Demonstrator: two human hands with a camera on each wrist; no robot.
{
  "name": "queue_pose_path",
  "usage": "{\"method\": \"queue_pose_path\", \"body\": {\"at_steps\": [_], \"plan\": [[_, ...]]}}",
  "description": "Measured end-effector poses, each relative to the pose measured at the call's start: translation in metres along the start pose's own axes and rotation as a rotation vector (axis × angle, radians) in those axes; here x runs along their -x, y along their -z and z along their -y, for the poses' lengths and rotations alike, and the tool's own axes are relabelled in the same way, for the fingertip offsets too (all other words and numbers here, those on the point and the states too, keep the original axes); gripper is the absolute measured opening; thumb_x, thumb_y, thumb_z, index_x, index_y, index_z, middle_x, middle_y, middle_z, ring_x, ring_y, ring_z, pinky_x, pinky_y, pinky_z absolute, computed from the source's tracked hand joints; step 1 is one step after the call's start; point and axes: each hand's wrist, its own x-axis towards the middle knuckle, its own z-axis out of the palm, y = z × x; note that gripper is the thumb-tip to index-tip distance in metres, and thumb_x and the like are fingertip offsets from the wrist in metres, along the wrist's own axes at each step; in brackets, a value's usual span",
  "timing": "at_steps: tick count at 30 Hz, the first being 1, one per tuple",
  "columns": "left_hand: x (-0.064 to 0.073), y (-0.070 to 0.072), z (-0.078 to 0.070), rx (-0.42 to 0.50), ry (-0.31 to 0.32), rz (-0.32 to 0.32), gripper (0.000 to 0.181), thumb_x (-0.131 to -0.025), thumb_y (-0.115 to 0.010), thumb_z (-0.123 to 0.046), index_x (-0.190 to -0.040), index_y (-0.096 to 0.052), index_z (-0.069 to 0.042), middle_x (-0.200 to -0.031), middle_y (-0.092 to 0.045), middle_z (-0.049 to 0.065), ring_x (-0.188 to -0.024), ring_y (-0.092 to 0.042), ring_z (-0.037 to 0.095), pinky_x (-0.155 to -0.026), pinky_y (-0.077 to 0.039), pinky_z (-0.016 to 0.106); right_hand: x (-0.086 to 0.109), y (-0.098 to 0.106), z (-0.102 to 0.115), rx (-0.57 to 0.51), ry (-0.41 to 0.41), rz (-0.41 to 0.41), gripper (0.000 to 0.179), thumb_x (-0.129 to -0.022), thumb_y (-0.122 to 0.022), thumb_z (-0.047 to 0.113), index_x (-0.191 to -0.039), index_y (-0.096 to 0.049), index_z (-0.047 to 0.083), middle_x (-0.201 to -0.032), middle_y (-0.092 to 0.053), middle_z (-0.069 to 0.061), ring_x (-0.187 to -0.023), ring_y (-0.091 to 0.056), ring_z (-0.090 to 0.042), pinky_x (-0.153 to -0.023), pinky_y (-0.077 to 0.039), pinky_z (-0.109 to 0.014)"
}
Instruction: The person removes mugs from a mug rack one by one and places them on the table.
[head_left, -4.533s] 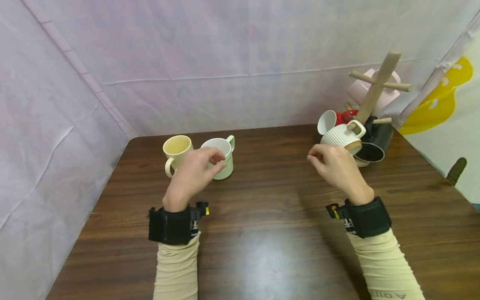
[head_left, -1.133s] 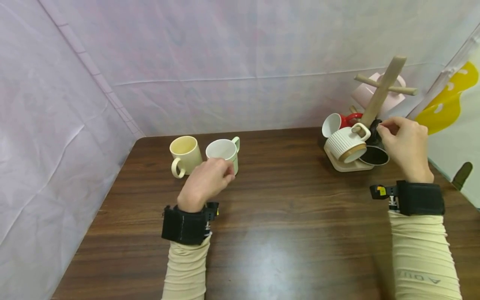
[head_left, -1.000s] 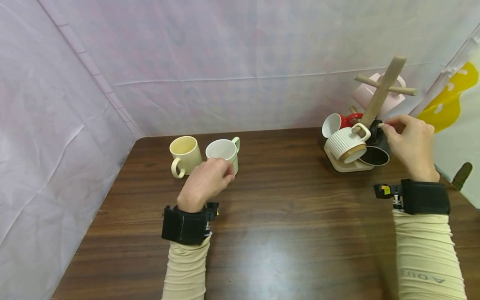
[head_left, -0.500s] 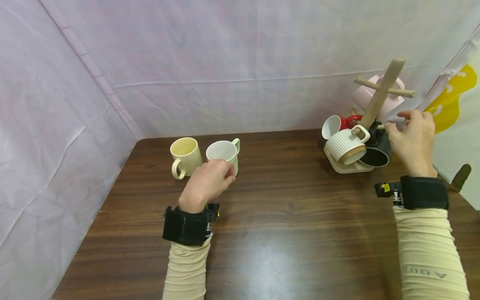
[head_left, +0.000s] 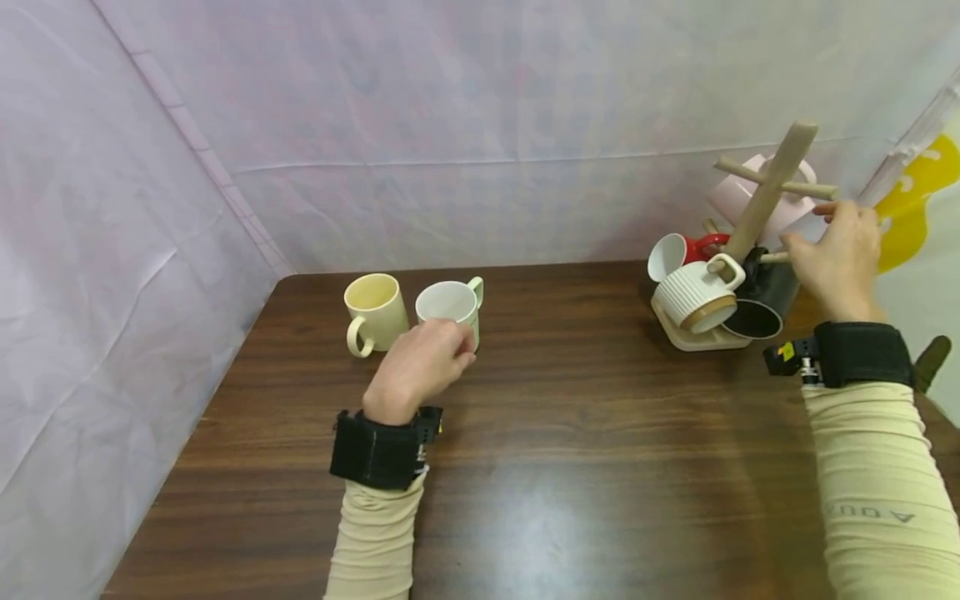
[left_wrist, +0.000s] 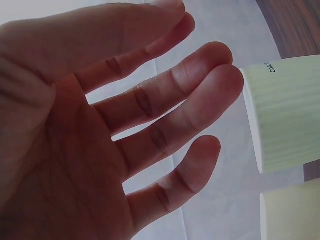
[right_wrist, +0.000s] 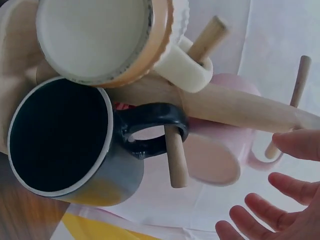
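My right hand (head_left: 843, 258) hovers at the right of a wooden mug tree (head_left: 767, 196), fingers apart and holding nothing. Closest to it is a black mug (head_left: 780, 287), hung by its handle on a low peg; the right wrist view shows the peg (right_wrist: 176, 160) through that handle. A white ribbed mug (head_left: 690, 293), a red mug (head_left: 666, 257) and a pink mug (head_left: 729, 198) also hang there. My left hand (head_left: 418, 367), loosely bent and bare of any object, floats just in front of a pale green mug (head_left: 444, 298), partly hiding it. Beside that stands a yellow mug (head_left: 386, 321).
The dark wooden table (head_left: 555, 417) extends between the upright mugs and the tree. A pale cloth (head_left: 480, 125) hangs behind and along the left. An upper peg (head_left: 813, 191) juts out close above my right hand.
My right hand came from left of the tree to the black mug's handle and peg, then drew off up and right, fingers spreading. My left hand shifted slightly, then stayed nearly still.
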Motion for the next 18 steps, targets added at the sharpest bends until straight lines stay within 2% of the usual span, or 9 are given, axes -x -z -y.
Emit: {"method": "queue_pose_path", "body": {"at_steps": [6, 11, 13, 14, 15, 17, 18], "plan": [[0.001, -0.001, -0.001, -0.005, 0.005, 0.003, 0.01, -0.08, -0.065, -0.018, -0.073, -0.058, -0.02, -0.073, -0.055, -0.005, -0.064, -0.05, 0.014, -0.056, -0.045, 0.037, -0.008, 0.002, -0.005, 0.012, -0.015, 0.021, 0.055, -0.083, -0.052, 0.02, -0.122, -0.034, -0.016, -0.119, -0.033, -0.036, -0.109, -0.029, -0.049, -0.09, -0.024, -0.058], [0.001, -0.001, -0.001, -0.006, 0.008, 0.005, 0.01, -0.08, -0.065, -0.018, -0.073, -0.058, -0.02, -0.073, -0.055, -0.005, -0.063, -0.05, 0.015, -0.056, -0.046, 0.038, -0.013, 0.003, -0.011, -0.007, -0.051, 0.089, 0.063, -0.084, -0.051, 0.021, -0.128, -0.026, -0.015, -0.126, -0.028, -0.037, -0.115, -0.025, -0.049, -0.096, -0.022, -0.059], [0.001, -0.001, -0.001, -0.005, 0.007, 0.006, 0.01, -0.081, -0.065, -0.018, -0.073, -0.058, -0.02, -0.073, -0.055, -0.005, -0.063, -0.05, 0.015, -0.056, -0.046, 0.038, -0.016, 0.004, -0.015, -0.048, -0.099, 0.138, 0.066, -0.085, -0.052, 0.025, -0.132, -0.023, -0.012, -0.132, -0.026, -0.035, -0.118, -0.024, -0.047, -0.099, -0.023, -0.057], [0.0, -0.002, -0.001, -0.005, 0.007, 0.006, 0.01, -0.081, -0.065, -0.018, -0.073, -0.058, -0.02, -0.073, -0.055, -0.005, -0.063, -0.05, 0.015, -0.056, -0.046, 0.038, -0.019, 0.006, -0.016, -0.085, -0.13, 0.167, 0.068, -0.086, -0.052, 0.027, -0.134, -0.021, -0.01, -0.134, -0.024, -0.034, -0.119, -0.025, -0.045, -0.1, -0.024, -0.055], [0.0, -0.002, -0.001, -0.005, 0.007, 0.006, 0.01, -0.081, -0.065, -0.018, -0.073, -0.058, -0.019, -0.073, -0.055, -0.005, -0.063, -0.05, 0.015, -0.056, -0.046, 0.038, -0.022, 0.006, -0.018, -0.138, -0.168, 0.199, 0.071, -0.087, -0.053, 0.03, -0.136, -0.019, -0.007, -0.136, -0.024, -0.031, -0.117, -0.03, -0.04, -0.099, -0.03, -0.049], [0.0, -0.001, -0.001, -0.005, 0.008, 0.004, 0.01, -0.081, -0.065, -0.018, -0.073, -0.058, -0.019, -0.073, -0.055, -0.004, -0.063, -0.05, 0.015, -0.056, -0.046, 0.038, -0.028, 0.009, -0.022, -0.267, -0.252, 0.252, 0.077, -0.085, -0.057, 0.035, -0.139, -0.017, -0.002, -0.133, -0.031, -0.024, -0.103, -0.046, -0.028, -0.087, -0.044, -0.034], [0.0, -0.001, -0.001, -0.005, 0.008, 0.004, 0.01, -0.081, -0.065, -0.018, -0.073, -0.058, -0.019, -0.073, -0.055, -0.004, -0.063, -0.05, 0.015, -0.056, -0.046, 0.038, -0.032, 0.01, -0.025, -0.328, -0.297, 0.281, 0.081, -0.084, -0.059, 0.038, -0.141, -0.015, 0.0, -0.129, -0.033, -0.02, -0.094, -0.05, -0.021, -0.079, -0.047, -0.026]]}}
